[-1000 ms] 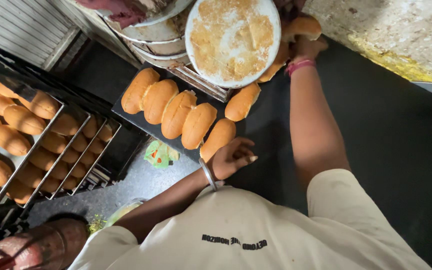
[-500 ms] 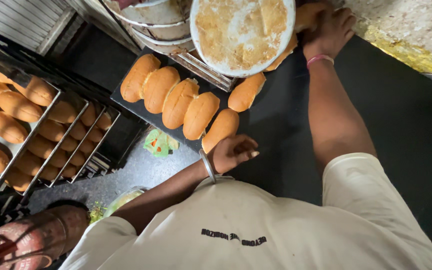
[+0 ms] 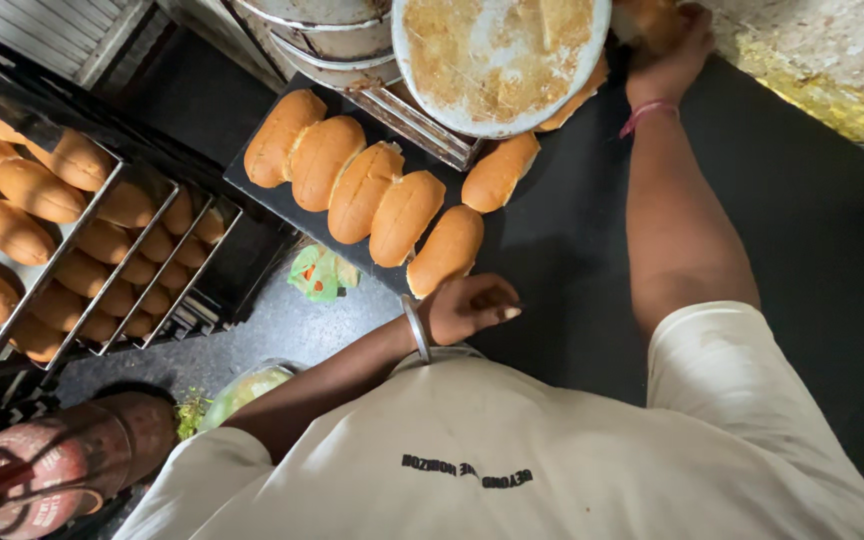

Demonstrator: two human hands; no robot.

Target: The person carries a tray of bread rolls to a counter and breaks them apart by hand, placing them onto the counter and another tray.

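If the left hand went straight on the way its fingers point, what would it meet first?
The left hand rests by the tray edge, fingers pointing right across the dark counter. That way looks free; next in line is probably the person's own right forearm, though depth is unclear.

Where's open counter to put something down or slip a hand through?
Free: the dark counter right of the right forearm, and the strip between that forearm and the bun row, ahead of the left hand. Crowded: top middle, where the round pan, stacked metal pots and the right hand bunch together; the rack trays are full.
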